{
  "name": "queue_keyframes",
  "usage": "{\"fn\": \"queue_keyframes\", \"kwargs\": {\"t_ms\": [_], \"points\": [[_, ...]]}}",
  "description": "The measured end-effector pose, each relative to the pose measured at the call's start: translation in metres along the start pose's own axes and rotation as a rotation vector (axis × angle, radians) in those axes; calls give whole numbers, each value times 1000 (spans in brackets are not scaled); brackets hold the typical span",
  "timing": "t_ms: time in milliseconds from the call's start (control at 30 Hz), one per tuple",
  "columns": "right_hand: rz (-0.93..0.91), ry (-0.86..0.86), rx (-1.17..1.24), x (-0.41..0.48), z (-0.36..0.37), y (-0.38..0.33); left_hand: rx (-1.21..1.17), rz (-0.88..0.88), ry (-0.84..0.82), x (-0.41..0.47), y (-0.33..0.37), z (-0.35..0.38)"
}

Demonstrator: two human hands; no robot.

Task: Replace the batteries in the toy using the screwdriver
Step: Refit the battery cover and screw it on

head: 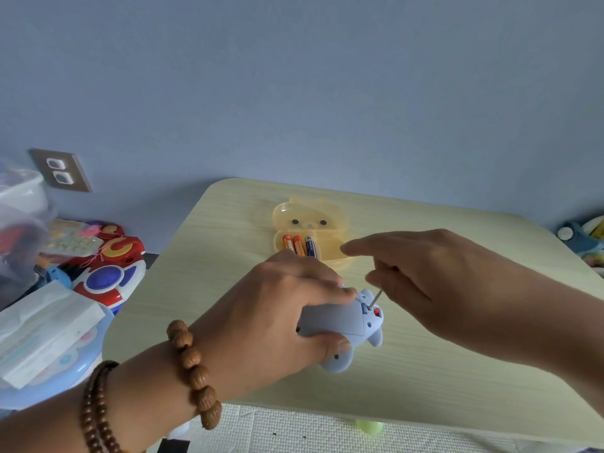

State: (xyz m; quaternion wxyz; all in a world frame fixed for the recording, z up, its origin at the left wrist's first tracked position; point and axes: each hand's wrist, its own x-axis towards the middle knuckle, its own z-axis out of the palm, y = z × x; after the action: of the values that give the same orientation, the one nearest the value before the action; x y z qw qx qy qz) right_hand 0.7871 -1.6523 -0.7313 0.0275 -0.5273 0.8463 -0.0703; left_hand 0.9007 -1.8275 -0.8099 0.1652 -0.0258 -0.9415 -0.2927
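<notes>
Pale-blue plastic: 1 animal-shaped toy point(340, 325), lying underside up near the front of the light wood-grain table point(441, 380), battery cover still seated. I log it as pinned under my left hand point(277, 318), fingers wrapped over the far edge and thumb pressed on the near side.

Item 2: 1 small screwdriver point(376, 297), thin metal shaft slanting down, tip set at the screw by the cover's end. My right hand point(434, 282) pinches its handle between thumb and bent fingers, index finger stretched out straight toward the left; the handle itself is mostly hidden.

Item 3: 1 translucent yellow bear-shaped case point(310, 230), lid open, just behind the hands, holding 3 batteries point(299, 245) side by side.

Progress, as I judge it: early. The screw is being worked; cover removal, battery swap, and refastening all remain. Whether the screw is loosening I cannot tell.

Both forearms reach in from the near edge, wrists raised.
</notes>
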Motion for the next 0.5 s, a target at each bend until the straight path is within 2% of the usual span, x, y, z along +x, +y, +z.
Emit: {"fn": "queue_keyframes", "kwargs": {"t_ms": [300, 500], "points": [[-7, -66, -115, 3, -2, 3, -12, -4, -5, 1, 0, -1], [45, -37, -9, 6, -2, 7, -26, -20, 0, 0, 0, -2]]}}
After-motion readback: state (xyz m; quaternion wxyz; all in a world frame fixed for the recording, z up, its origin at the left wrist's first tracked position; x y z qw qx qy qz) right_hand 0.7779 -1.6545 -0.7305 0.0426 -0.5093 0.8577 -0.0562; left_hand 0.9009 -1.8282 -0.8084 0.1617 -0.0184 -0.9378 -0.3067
